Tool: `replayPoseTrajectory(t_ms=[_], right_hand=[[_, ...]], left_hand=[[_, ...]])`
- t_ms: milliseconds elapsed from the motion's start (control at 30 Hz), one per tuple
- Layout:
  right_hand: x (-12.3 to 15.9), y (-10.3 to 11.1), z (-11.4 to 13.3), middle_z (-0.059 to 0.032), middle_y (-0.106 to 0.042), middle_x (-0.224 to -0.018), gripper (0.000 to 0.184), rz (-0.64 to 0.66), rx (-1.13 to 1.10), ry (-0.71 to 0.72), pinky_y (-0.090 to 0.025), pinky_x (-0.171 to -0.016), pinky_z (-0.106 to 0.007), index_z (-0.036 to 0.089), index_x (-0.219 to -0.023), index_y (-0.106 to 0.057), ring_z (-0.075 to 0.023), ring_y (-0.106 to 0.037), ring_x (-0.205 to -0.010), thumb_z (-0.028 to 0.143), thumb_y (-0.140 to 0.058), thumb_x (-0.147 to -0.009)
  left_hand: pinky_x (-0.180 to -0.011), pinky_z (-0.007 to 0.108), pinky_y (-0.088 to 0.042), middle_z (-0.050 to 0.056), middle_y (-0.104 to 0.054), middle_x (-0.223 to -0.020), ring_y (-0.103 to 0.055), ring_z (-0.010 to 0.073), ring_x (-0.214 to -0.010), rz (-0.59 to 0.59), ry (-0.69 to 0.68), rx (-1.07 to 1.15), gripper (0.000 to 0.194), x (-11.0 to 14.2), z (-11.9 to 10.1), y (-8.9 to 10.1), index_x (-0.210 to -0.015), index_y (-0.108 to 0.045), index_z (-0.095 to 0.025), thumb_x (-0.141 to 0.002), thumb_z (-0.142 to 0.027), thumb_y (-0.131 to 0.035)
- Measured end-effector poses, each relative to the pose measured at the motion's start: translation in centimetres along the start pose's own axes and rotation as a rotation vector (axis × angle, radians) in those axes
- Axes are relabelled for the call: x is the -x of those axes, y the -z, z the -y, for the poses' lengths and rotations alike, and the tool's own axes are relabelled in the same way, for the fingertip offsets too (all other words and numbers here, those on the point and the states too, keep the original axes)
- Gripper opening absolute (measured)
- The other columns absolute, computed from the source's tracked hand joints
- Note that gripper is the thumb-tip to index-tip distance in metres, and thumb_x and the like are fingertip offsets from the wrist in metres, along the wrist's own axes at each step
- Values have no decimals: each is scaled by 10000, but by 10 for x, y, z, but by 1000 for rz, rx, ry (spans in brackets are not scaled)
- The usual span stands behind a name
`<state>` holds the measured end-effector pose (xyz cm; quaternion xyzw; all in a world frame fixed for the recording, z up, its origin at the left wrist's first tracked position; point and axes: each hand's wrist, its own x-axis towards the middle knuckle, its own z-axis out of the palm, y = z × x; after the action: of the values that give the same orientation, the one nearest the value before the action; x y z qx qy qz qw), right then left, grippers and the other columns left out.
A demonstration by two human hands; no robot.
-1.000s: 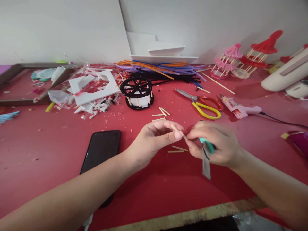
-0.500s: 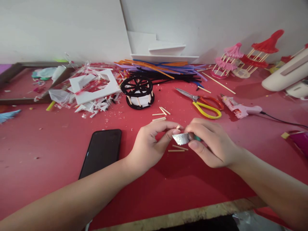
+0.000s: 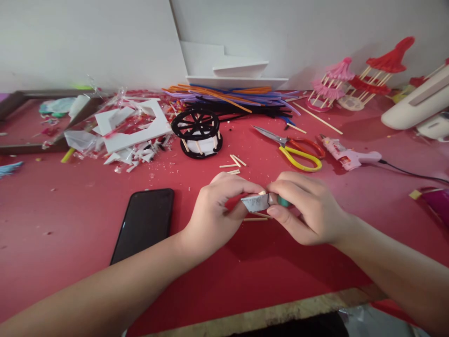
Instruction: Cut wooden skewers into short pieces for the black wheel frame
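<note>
Pinched in the fingertips of my left hand (image 3: pixel 217 213) is a short wooden stick (image 3: pixel 262 192), of which only the pale end shows. My right hand (image 3: pixel 308 208) is closed around a utility knife (image 3: pixel 255 203) with a greenish handle. Its wide metal blade points left and lies over my left thumb, close to the stick; whether the edge touches the wood I cannot tell. Below the blade lie cut stick pieces (image 3: pixel 255 219), partly hidden by it. More short stick pieces (image 3: pixel 238 160) rest beyond my hands, near a black wheel-topped model (image 3: pixel 196 133) with a white base.
Scissors (image 3: pixel 298 152) and a corded glue gun (image 3: pixel 351 153) lie at the right. A phone (image 3: pixel 143 224) is by my left forearm. Foam scraps (image 3: pixel 136 133), pipe cleaners (image 3: pixel 224 99) and small pink and red models (image 3: pixel 329 84) line the back of the red table (image 3: pixel 217 290).
The knife blade has shifted left and now covers my left thumb tip. My hands have come slightly closer together. The whole view has moved a little.
</note>
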<state>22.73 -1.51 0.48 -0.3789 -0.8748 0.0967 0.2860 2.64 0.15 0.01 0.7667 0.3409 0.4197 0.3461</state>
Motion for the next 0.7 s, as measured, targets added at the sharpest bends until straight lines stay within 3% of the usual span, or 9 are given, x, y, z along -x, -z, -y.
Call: replayPoseTrajectory(t_ms=[367,700], right_hand=[[0,0,2,-17,-491,-700,217,16,-16,-40,-353,-561,-278,150,-817,-548,-135,-439,-618,339,-481,-901],[1,0,5,13,-443,-683,195,21,-165,-44,-297,-522,-255,173,-782,-503,-109,-391,-583,333,-497,-892]], left_hand=[[-777,326,-462,7,-707,-780,-615,145,-724,2,-10,-42,174,0,-3,0,-831,-666,-204,-817,-51,-583],[-685,336,-451,12,-643,-680,-544,155,-663,-5,-160,-187,234,3,-8,7,-816,-638,-215,-805,-21,-506]])
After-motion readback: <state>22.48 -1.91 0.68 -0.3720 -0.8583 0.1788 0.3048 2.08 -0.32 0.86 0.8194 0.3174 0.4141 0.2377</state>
